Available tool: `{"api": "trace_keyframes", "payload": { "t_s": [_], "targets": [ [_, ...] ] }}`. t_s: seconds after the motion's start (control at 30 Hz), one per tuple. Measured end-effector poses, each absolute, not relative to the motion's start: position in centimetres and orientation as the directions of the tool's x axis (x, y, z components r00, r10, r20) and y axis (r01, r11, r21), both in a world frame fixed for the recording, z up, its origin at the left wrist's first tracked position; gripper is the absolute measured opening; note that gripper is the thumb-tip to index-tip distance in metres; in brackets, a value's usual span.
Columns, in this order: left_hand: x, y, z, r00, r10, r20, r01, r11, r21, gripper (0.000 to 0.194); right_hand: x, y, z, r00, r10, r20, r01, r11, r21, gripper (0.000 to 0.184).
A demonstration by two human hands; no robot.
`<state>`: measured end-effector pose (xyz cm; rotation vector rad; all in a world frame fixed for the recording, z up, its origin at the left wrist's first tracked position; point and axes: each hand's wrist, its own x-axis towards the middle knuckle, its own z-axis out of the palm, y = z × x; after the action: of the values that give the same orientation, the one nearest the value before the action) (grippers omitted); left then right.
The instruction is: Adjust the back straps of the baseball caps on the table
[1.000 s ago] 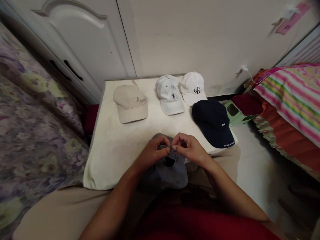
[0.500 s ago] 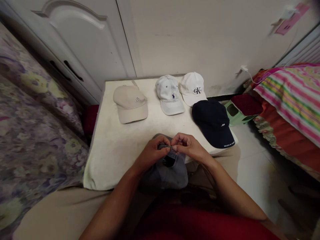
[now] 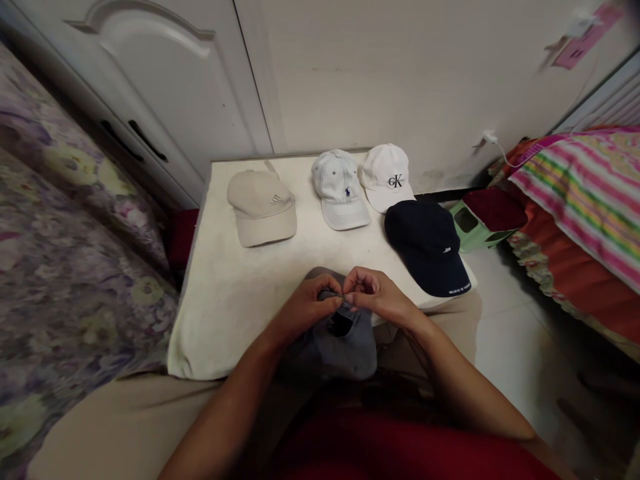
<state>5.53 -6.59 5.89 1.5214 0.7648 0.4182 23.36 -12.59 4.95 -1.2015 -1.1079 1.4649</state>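
Observation:
A grey cap (image 3: 340, 350) lies at the near edge of a small white table (image 3: 240, 293), its back facing away from me. My left hand (image 3: 307, 308) and my right hand (image 3: 377, 297) meet above it, fingertips pinched on the cap's rear strap. Both hands are closed, thumbs and forefingers touching. Further back on the table rest a beige cap (image 3: 260, 207), a pale blue cap (image 3: 339, 188), a white cap with black letters (image 3: 386, 176) and a navy cap (image 3: 427, 243) at the right edge.
A white wardrobe (image 3: 165, 87) and wall stand behind the table. A floral bedspread (image 3: 65, 247) fills the left side. At the right are a striped blanket (image 3: 585, 193) on a bed and a green stool (image 3: 470, 230). My tan trousers and red shirt fill the foreground.
Almost nothing has moved. My fingertips have shifted very slightly on the strap of the grey cap.

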Motion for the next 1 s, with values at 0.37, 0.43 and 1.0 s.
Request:
{"api": "trace_keyframes", "payload": {
  "t_s": [0.37, 0.43, 1.0],
  "targets": [
    [5.53, -6.39, 5.80, 0.701, 0.684, -0.202, 0.227, 0.054, 0.972, 0.015, 23.43, -12.62, 5.37, -0.130, 0.975, -0.178, -0.094, -0.190, -0.977, 0.015],
    [5.52, -6.37, 5.76, 0.703, 0.683, -0.197, 0.225, 0.049, 0.973, 0.014, 23.44, -12.56, 5.26, -0.130, 0.977, -0.171, -0.086, -0.183, -0.979, 0.014],
    [5.46, -6.19, 5.03, 0.723, 0.647, -0.242, 0.214, 0.123, 0.969, 0.015, 22.84, -12.58, 5.14, -0.062, 0.985, -0.159, 0.038, -0.157, -0.987, 0.010]
  ]
}}
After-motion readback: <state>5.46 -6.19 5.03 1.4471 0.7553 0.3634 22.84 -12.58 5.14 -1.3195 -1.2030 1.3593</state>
